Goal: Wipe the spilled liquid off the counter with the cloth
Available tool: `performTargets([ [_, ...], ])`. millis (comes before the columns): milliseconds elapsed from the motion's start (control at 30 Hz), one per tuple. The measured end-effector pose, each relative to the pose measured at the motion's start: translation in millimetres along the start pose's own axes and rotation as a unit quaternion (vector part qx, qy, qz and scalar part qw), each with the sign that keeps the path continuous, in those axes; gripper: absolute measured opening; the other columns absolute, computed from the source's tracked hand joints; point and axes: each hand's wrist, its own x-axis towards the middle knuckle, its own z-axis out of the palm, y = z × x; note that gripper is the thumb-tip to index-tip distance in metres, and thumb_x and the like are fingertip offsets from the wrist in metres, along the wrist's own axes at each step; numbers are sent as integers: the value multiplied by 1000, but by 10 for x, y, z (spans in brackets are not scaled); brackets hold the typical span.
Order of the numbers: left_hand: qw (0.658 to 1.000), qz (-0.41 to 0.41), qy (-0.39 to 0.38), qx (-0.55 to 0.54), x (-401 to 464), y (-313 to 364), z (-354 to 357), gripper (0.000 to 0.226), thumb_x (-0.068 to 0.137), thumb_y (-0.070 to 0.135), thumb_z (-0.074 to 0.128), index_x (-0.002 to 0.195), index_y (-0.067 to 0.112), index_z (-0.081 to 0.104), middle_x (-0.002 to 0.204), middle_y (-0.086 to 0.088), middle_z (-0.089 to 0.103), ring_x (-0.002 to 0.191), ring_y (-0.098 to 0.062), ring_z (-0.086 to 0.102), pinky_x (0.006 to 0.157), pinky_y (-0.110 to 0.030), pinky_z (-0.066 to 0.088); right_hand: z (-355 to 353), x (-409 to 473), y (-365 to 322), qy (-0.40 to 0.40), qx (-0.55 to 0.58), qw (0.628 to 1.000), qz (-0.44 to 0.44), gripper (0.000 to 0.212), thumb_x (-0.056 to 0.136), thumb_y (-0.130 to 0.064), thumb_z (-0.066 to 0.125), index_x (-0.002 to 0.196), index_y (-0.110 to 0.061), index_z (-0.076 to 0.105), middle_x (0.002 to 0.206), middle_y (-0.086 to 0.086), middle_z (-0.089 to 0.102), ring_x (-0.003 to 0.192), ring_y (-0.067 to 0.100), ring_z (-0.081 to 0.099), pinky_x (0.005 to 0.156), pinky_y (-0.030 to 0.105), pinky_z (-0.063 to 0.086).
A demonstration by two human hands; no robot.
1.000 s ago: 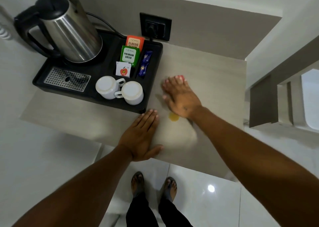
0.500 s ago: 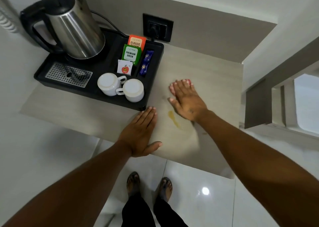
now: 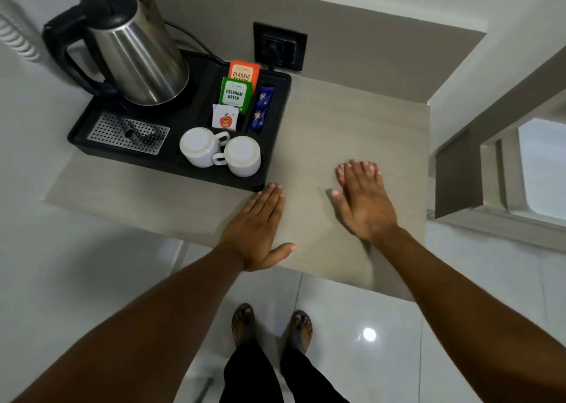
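Observation:
My right hand [image 3: 363, 202] lies flat on the beige counter [image 3: 343, 120], right of the middle, and presses down on a red cloth [image 3: 374, 167]. Only a sliver of the cloth shows past my fingertips; the rest is hidden under the palm. My left hand [image 3: 257, 228] rests flat and empty on the counter near its front edge, fingertips just short of the black tray's corner. I see no yellow liquid on the counter between my hands; the surface there looks plain.
A black tray [image 3: 275, 145] fills the counter's left half, carrying a steel kettle [image 3: 137, 56], two upturned white cups [image 3: 220, 152] and tea sachets [image 3: 235, 93]. A wall socket [image 3: 280, 47] sits behind. The counter ends right of my right hand; glossy floor lies below.
My right hand slid with the cloth from the middle of the counter toward the right. The yellow drop became a streak and is now gone from sight. My left hand stayed put.

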Motion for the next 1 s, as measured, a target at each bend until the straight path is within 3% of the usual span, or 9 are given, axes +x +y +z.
performTargets([
  [100, 1000, 5, 1, -3, -3, 18, -27, 103, 94, 69, 39, 158, -6, 9, 169, -26, 6, 158, -35, 0, 128, -49, 9, 135, 32, -386, -7, -2, 999, -53, 68, 102, -50, 20, 157, -9, 23, 164, 18, 20, 153, 34, 6, 124, 50, 2],
  [233, 1000, 7, -12, 12, -19, 8, -49, 103, 95, 71, 35, 158, -6, 8, 169, -26, 5, 158, -35, -1, 128, -48, 7, 312, -597, -584, -19, -8, 996, -87, 62, 106, -46, 22, 158, -12, 19, 166, 13, 16, 154, 29, -2, 124, 48, 1],
  [400, 1000, 3, -18, 24, -16, -10, -16, 103, 95, 74, 27, 159, -4, 4, 170, -23, 1, 158, -34, -6, 128, -49, 7, 208, -1161, 10, -44, -7, 999, -2, 69, 102, -61, 14, 160, -25, 4, 168, 5, 2, 153, 22, -11, 124, 49, 5],
  [600, 999, -8, -31, 36, -15, -7, 15, 101, 95, 75, 16, 159, -1, -1, 170, -21, -5, 158, -33, -10, 128, -49, 6, 17, -601, 90, 9, 43, 990, 137, 72, 99, -56, 12, 159, -15, 15, 168, 11, 8, 154, 28, -5, 124, 48, -1],
  [767, 998, 6, -46, 38, 6, -48, -2, 95, 97, 69, 13, 159, 0, -3, 170, -22, -8, 157, -33, -12, 128, -48, 3, 180, -582, -577, 25, 61, 997, 38, 59, 102, -40, 24, 155, -14, 31, 164, 14, 24, 153, 32, 9, 124, 48, 5],
  [833, 998, 9, -51, 46, 7, -44, -8, 92, 97, 66, 10, 159, 0, -4, 170, -22, -8, 157, -33, -12, 129, -49, 3, 321, -821, -778, 37, 64, 997, 4, 55, 104, -35, 26, 156, -15, 28, 164, 10, 20, 154, 28, 7, 125, 46, 5],
  [933, 998, 6, -51, 46, 2, -34, -21, 90, 98, 64, 9, 159, 0, -5, 170, -21, -8, 157, -32, -12, 129, -47, -1, 461, -1242, -694, 22, 55, 998, 32, 55, 105, -34, 21, 159, -22, 17, 167, 2, 12, 154, 20, -4, 125, 43, 2],
  [1000, 998, 11, -52, 46, 8, -26, -34, 90, 98, 63, 10, 159, 0, -6, 170, -21, -9, 157, -32, -14, 129, -47, -2, 412, -1371, -398, 28, 59, 993, 97, 56, 103, -32, 23, 158, -25, 21, 166, 1, 19, 154, 24, 0, 124, 44, 5],
])
